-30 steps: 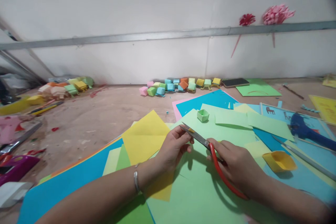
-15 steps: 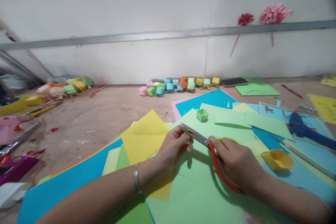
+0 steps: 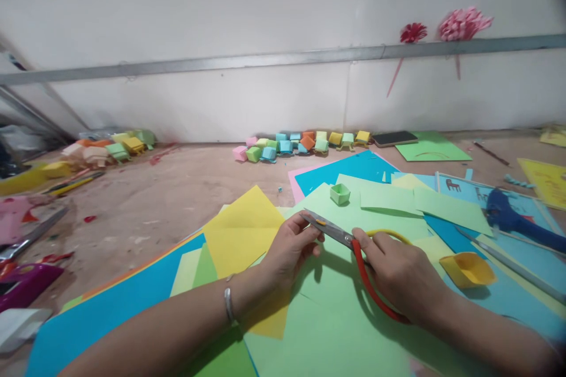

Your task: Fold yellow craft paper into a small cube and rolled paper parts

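Observation:
My right hand [image 3: 400, 268] grips a pair of scissors [image 3: 336, 233] by its red and yellow handles, blades pointing left. At the blades shows a small yellow piece of paper [image 3: 321, 222]. My left hand [image 3: 294, 244] pinches this piece near the blade tips, its fingers closed and partly hidden behind the blades. Beneath both hands lies a large light green paper sheet [image 3: 340, 330]. A small green folded paper box [image 3: 340, 193] sits beyond the scissors, and a yellow folded paper box [image 3: 467, 269] rests to the right of my right hand.
Yellow [image 3: 243, 218] and blue sheets [image 3: 110, 306] spread to the left. Several small coloured paper models [image 3: 305, 142] line the wall. At right lie a blue-handled tool [image 3: 522, 221] and a phone [image 3: 395, 138]. A purple tool [image 3: 29, 285] is at the left edge.
The scissor blades look slightly closer together around the yellow piece, and the yellow handle loop shows more. Both hands stay in nearly the same place.

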`<state>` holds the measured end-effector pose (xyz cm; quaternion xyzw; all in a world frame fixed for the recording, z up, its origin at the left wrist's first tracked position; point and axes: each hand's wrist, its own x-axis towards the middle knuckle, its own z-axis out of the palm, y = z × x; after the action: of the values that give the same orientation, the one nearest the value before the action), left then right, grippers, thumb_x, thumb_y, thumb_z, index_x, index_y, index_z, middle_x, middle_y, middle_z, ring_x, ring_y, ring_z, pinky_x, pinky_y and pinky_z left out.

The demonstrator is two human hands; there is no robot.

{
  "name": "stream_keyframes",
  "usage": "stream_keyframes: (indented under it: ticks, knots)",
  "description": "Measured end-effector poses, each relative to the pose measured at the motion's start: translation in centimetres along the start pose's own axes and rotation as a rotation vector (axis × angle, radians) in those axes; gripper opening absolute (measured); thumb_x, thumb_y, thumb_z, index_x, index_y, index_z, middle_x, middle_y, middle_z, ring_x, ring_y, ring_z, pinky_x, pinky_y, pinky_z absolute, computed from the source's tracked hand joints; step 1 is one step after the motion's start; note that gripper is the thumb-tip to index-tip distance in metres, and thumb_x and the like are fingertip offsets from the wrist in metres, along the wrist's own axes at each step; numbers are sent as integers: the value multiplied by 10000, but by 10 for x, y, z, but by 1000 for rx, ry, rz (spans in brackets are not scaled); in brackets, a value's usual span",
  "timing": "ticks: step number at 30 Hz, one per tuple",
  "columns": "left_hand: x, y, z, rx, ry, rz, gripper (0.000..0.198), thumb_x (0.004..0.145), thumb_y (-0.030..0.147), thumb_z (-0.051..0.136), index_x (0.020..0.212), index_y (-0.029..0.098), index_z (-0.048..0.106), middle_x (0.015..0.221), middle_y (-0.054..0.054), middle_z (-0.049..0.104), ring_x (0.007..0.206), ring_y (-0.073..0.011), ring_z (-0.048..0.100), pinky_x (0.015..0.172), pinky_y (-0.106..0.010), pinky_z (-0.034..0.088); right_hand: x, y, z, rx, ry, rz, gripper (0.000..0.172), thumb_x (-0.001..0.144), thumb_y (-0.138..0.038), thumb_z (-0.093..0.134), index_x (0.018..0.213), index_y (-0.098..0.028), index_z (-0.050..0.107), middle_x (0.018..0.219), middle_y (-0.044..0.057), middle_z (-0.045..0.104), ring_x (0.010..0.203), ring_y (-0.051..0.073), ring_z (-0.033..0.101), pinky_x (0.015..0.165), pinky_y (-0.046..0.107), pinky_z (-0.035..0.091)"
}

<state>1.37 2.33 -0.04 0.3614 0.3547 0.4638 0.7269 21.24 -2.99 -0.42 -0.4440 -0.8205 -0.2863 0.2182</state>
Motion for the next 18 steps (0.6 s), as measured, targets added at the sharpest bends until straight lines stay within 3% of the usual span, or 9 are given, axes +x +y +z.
stream_keyframes:
  ticks: [14, 18]
  knots:
    - [2, -2, -2, 30, -19, -3, 279, 644, 277, 842, 771, 138, 637, 636, 17, 573, 532, -54, 493, 447, -125, 423, -1, 2, 1, -17, 2, -3, 301, 956, -129, 420, 1054, -86, 701, 560, 22, 539, 452, 137, 447, 467, 293, 221]
    - [0, -1, -3, 68, -48, 2, 278, 675, 299, 832, 763, 154, 612, 664, 16, 582, 547, -58, 516, 460, -126, 421, 9, 25, -11, 1, 15, 60, 299, 946, -145, 429, 1101, -117, 683, 623, 36, 604, 517, 145, 505, 496, 279, 269]
